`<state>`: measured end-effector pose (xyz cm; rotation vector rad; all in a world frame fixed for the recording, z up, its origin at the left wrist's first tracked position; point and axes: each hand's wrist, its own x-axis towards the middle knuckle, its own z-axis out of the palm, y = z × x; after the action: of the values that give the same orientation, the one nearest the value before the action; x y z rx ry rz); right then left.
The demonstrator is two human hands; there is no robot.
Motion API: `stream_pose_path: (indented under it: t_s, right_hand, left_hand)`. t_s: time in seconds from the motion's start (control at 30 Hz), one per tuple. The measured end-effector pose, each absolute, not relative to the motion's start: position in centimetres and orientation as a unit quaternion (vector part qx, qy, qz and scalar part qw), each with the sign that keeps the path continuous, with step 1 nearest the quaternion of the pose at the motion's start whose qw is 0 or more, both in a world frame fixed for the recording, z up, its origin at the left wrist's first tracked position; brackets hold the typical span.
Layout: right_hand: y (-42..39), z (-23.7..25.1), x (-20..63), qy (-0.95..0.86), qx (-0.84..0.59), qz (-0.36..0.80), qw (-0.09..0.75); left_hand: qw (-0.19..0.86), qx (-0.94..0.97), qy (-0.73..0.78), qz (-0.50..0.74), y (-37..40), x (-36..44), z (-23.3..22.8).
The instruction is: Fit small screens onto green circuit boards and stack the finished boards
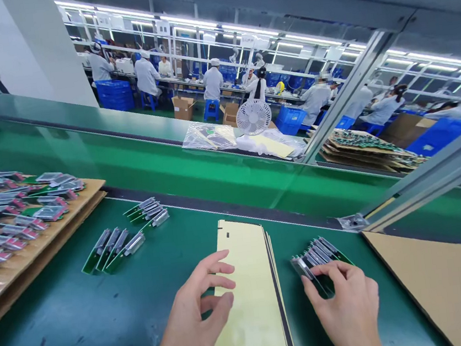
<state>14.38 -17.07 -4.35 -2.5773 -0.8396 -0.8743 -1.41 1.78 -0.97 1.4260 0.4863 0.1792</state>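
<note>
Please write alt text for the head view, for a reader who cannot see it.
A person's right hand touches the end of a row of small circuit boards on a green worktop; the left hand, open, is over pale yellow sheets. More boards lie to the left, some on cardboard. Several people are in the background.

Silver-topped green boards [319, 251] rowed right; cream sheets [249, 282] stacked centre.
</note>
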Motion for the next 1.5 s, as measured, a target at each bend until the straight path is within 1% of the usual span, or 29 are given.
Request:
stream_pose_path:
  t_s: [0.2,0.37,0.53,0.63,0.73,0.83,0.97,1.07,1.23,1.37,1.5]
  right_hand:
    - [-16.8,-4.7,14.8,-0.239,-0.915,-0.31,0.1]
    - [-16.8,-4.9,16.6,-0.206,-0.958,-0.194,0.048]
    - [-17.5,-4.8,18.4,-0.22,-0.968,-0.108,0.057]
    - [-17.2,-4.5,18.1,-0.206,-0.973,-0.081,0.066]
    - [-17.2,-3.6,18.0,-0.167,-0.982,-0.061,0.07]
    - [-18.7,-1.6,19.6,-0.091,-0.992,-0.053,0.071]
    - [-22.6,1.9,24.3,0.067,-0.994,-0.058,0.07]
    - [-25.3,3.3,27.4,0.154,-0.984,-0.049,0.076]
    - [-27.1,2.6,29.7,0.214,-0.972,-0.024,0.098]
    - [-26.9,1.3,30.2,0.23,-0.967,-0.025,0.106]
    - [-27.2,0.0,30.5,0.226,-0.968,-0.029,0.105]
  left_hand:
    - [0.697,0.667,0.243,0.104,2.1,-1.3,-1.3]
    - [0.685,0.671,0.255,0.125,2.5,-1.2,-1.9]
    - [0.676,0.675,0.264,0.13,2.8,-1.0,-2.5]
    - [0.673,0.676,0.267,0.136,3.0,-1.0,-3.1]
    - [0.678,0.676,0.264,0.113,3.6,-1.1,-3.9]
    - [0.682,0.682,0.254,0.075,4.3,-1.3,-4.4]
    - [0.661,0.698,0.27,0.043,4.6,-1.5,-4.3]
    - [0.652,0.703,0.283,0.032,4.5,-1.4,-4.2]
    - [0.638,0.705,0.306,0.05,4.2,-0.9,-4.4]
    - [0.633,0.708,0.306,0.068,4.3,-0.9,-4.6]
    - [0.631,0.715,0.294,0.059,4.7,-1.2,-4.9]
